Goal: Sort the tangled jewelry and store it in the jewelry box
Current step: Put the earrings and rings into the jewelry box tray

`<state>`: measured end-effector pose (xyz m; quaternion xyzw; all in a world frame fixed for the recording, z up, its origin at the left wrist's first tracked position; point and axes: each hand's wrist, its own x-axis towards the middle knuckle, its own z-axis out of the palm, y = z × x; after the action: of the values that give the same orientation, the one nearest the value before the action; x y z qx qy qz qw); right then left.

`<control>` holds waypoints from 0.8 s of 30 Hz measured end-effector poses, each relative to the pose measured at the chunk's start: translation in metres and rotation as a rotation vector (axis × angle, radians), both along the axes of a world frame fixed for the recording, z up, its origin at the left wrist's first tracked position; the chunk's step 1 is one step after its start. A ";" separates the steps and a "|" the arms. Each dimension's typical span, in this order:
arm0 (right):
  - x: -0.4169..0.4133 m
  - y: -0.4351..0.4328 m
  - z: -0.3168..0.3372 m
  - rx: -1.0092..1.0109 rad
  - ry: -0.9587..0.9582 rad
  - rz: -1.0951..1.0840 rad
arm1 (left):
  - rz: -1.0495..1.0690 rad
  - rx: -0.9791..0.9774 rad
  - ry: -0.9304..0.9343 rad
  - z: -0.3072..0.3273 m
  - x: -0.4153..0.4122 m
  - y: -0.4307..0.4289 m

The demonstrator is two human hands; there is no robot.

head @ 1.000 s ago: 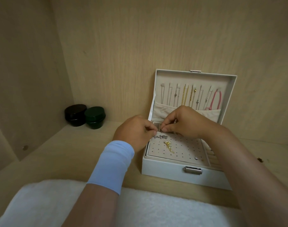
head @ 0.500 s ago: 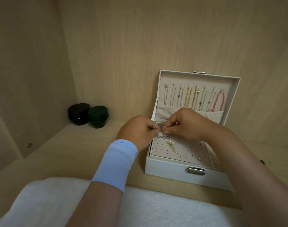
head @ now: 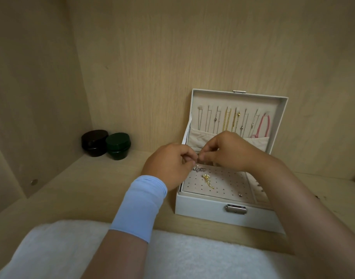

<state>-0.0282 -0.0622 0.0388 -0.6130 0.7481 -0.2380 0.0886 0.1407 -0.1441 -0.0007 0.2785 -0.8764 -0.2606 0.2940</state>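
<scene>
Two forearms fill the near view, reaching over a white fluffy cloth [head: 172,258] that lies along the front edge of the wooden shelf [head: 82,190]. On the left wrist I see a pale blue wristband [head: 140,206]. The right forearm crosses the right side of the jewelry box [head: 209,210], hiding most of the side compartment there. The box stands open on the shelf, its metal latch [head: 235,209] facing me.

On the perforated panel [head: 225,184] lie a gold piece [head: 208,181] and, near the front, a small silver stud [head: 240,195]. At the panel's back left corner sits the silver tangle [head: 198,169]. Just above it the left hand [head: 168,166] and right hand [head: 227,152] meet fingertip to fingertip, each pinching a fine strand of that tangle. They block my view of the tray's back edge.

Behind them the upright lid [head: 237,98] holds a row of hanging chains [head: 227,119], a pink cord [head: 263,125] and a fabric pocket [head: 200,137]. Far left, a black jar [head: 94,142] and a green jar [head: 118,146] touch in the corner.
</scene>
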 end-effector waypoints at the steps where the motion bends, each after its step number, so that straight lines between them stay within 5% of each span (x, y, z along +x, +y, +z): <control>1: 0.000 0.004 0.004 -0.007 -0.006 -0.010 | -0.003 -0.004 0.001 0.000 0.001 0.001; 10: 0.016 0.023 -0.003 0.164 0.158 -0.072 | 0.013 0.004 0.056 -0.002 0.004 0.009; 24: 0.006 0.037 0.007 -0.248 -0.645 -0.140 | -0.045 0.492 0.415 0.014 -0.027 0.023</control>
<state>-0.0219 -0.0249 0.0456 -0.4594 0.6874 -0.5138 0.2288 0.1142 -0.1213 0.0129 0.2625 -0.7145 -0.5222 0.3845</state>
